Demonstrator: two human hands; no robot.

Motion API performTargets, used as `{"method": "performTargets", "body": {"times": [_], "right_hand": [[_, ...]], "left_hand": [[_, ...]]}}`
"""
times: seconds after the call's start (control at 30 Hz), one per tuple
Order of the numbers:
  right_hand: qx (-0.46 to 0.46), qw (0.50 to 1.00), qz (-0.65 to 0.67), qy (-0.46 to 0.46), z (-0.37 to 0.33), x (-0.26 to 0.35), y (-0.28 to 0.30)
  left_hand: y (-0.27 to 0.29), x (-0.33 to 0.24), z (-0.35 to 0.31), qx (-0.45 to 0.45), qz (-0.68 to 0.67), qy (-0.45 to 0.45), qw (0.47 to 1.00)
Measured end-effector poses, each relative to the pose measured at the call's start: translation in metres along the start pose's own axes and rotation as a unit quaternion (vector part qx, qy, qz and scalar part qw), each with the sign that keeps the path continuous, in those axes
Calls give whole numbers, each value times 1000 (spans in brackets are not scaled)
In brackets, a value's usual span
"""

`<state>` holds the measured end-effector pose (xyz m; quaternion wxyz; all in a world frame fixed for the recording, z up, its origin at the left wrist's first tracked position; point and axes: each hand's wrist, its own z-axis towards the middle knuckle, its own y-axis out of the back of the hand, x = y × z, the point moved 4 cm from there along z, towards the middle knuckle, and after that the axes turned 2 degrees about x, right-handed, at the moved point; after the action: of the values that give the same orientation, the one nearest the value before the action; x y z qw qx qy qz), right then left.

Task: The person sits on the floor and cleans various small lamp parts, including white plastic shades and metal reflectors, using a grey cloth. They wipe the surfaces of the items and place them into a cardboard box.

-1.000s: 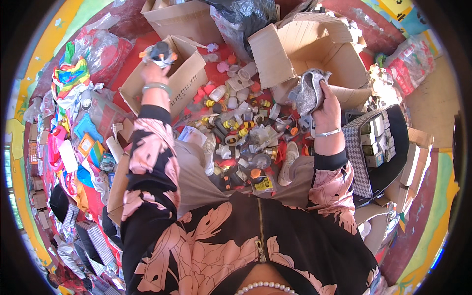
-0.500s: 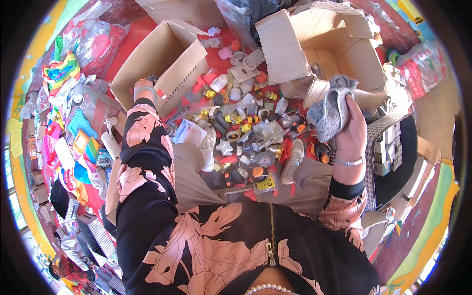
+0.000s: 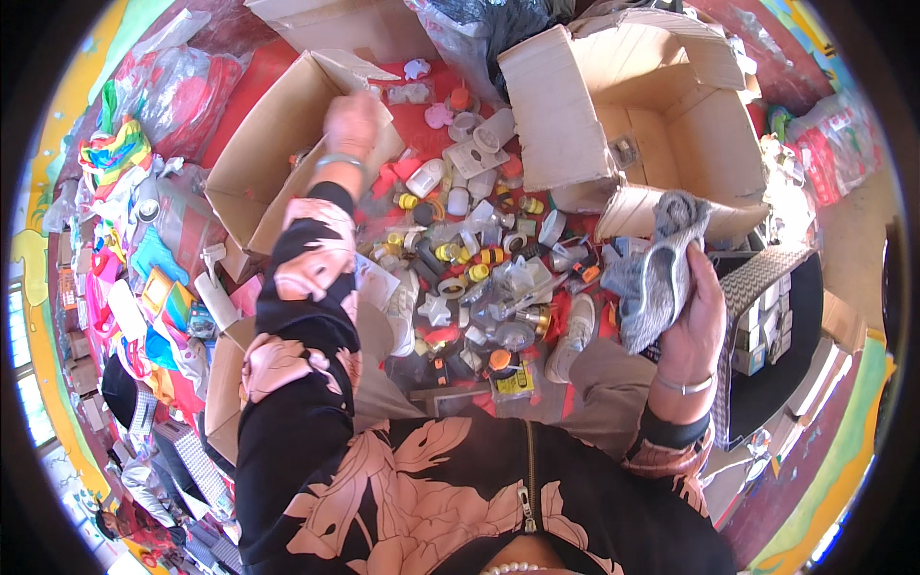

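My right hand [image 3: 695,321] is closed round a grey knitted cloth [image 3: 656,287], bunched up and hanging over the fingers; whether it is a glove or a sock I cannot make out. My left hand [image 3: 353,125] is over the right wall of the left cardboard box [image 3: 235,196], smeared by motion, and its fingers do not show clearly. Between my shoes spreads a pile of small parts: yellow-and-black fittings [image 3: 450,252], a white bottle [image 3: 425,178], a white star-shaped piece [image 3: 434,310] and clear plastic pieces.
At the far right stands a larger open cardboard box [image 3: 546,115] with a small item inside. Plastic bags [image 3: 172,91] and colourful goods [image 3: 158,287] crowd the left side. Beside my right arm a black-rimmed container [image 3: 805,316] holds small white boxes.
My left hand has come up out of the left box and moved right, to its right wall. The right hand with the grey cloth has shifted slightly down.
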<state>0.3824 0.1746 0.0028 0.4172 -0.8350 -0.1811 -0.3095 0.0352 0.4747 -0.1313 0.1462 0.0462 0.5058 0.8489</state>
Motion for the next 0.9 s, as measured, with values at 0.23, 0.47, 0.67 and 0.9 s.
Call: {"method": "performTargets", "body": {"times": [0.23,0.47,0.67,0.9], "right_hand": [[-19,999,-5,-33,7,-7,-2],[-125,987,-61,-77,22,-5,15],[-178,978,-53,-93,48,-9,22],[-154,980,-37,-123,73,-12,29]], "left_hand": [[-182,-105,-43,416,-177,-16,892],[-257,-102,-17,339,-187,102,916],[-303,-103,27,382,-172,127,899],[-386,-83,38,401,-86,109,905]]}}
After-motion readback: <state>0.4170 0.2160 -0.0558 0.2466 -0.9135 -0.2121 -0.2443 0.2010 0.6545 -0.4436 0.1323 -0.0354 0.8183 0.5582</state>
